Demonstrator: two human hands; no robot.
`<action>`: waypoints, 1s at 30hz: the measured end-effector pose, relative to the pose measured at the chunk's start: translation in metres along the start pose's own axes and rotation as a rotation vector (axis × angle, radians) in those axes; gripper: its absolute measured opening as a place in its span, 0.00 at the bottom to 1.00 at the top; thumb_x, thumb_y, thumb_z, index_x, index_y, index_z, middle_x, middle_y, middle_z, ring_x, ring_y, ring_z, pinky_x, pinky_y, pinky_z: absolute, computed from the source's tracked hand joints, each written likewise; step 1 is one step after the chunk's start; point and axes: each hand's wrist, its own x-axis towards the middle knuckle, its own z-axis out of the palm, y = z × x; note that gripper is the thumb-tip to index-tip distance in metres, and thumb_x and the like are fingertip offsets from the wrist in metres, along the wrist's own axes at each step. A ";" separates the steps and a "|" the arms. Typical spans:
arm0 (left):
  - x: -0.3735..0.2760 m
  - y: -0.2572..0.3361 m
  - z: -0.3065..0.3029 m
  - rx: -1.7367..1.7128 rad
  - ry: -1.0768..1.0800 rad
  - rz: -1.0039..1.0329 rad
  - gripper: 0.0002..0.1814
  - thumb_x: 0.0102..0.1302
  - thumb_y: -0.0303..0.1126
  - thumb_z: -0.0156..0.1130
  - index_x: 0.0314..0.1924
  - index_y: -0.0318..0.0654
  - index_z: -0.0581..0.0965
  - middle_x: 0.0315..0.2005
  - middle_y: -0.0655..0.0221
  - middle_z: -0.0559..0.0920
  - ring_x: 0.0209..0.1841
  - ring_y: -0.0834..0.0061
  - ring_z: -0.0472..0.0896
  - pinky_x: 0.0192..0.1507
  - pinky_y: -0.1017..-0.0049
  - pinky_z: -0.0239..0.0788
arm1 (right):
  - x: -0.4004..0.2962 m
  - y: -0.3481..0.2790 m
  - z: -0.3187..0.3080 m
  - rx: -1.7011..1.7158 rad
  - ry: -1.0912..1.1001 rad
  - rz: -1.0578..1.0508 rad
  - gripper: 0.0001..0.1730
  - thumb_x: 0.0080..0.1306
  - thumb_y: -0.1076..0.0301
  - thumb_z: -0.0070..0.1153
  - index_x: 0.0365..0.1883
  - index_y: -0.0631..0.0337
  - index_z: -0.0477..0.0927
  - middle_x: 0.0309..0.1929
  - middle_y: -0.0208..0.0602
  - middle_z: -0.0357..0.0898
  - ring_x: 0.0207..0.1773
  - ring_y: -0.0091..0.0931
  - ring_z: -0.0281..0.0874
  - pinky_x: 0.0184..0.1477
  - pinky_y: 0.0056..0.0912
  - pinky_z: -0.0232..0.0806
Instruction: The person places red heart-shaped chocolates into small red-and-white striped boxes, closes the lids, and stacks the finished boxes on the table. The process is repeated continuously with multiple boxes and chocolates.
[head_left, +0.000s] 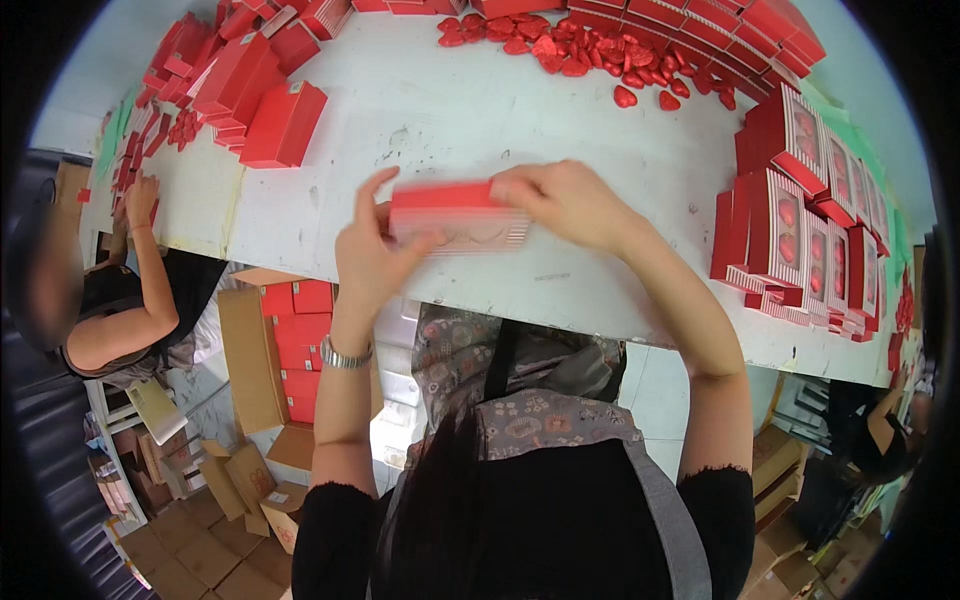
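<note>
Between my two hands is a red gift box (450, 196) with a striped, windowed face, blurred by motion. My left hand (375, 251) grips its left end, thumb across the window and index finger raised. At the box's upper right corner, the fingers of my right hand (559, 196) pinch the red edge. Whether anything sits behind the window is too blurred to tell. The box is over the white table (480, 127) near its front edge.
Red foil-wrapped hearts (574, 52) lie below stacked red boxes (697, 34) at the back. Windowed boxes holding hearts (787, 225) stand at right, closed red boxes (281, 124) at left. A carton of red boxes (255, 352) is below the table. A co-worker (127, 300) works at far left, another (877, 427) at right.
</note>
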 end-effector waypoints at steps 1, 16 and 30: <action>0.007 0.000 0.000 0.142 -0.018 -0.073 0.30 0.62 0.45 0.74 0.60 0.40 0.76 0.35 0.62 0.88 0.35 0.60 0.87 0.40 0.64 0.78 | 0.001 0.003 0.007 -0.088 0.182 -0.082 0.36 0.64 0.50 0.67 0.65 0.61 0.75 0.50 0.50 0.82 0.54 0.42 0.80 0.56 0.43 0.72; -0.001 0.022 0.008 0.154 -0.046 -0.397 0.47 0.63 0.43 0.74 0.73 0.25 0.62 0.52 0.55 0.85 0.49 0.67 0.84 0.51 0.66 0.76 | -0.025 0.014 0.065 -0.395 0.566 -0.486 0.51 0.45 0.61 0.79 0.68 0.65 0.71 0.61 0.49 0.72 0.60 0.43 0.73 0.63 0.47 0.66; 0.012 0.017 0.020 0.617 -0.261 0.545 0.45 0.46 0.51 0.79 0.65 0.47 0.73 0.52 0.68 0.76 0.56 0.65 0.75 0.64 0.53 0.61 | 0.016 0.093 -0.027 -0.362 1.052 -0.151 0.31 0.60 0.49 0.69 0.56 0.60 0.81 0.57 0.48 0.78 0.55 0.44 0.79 0.54 0.47 0.74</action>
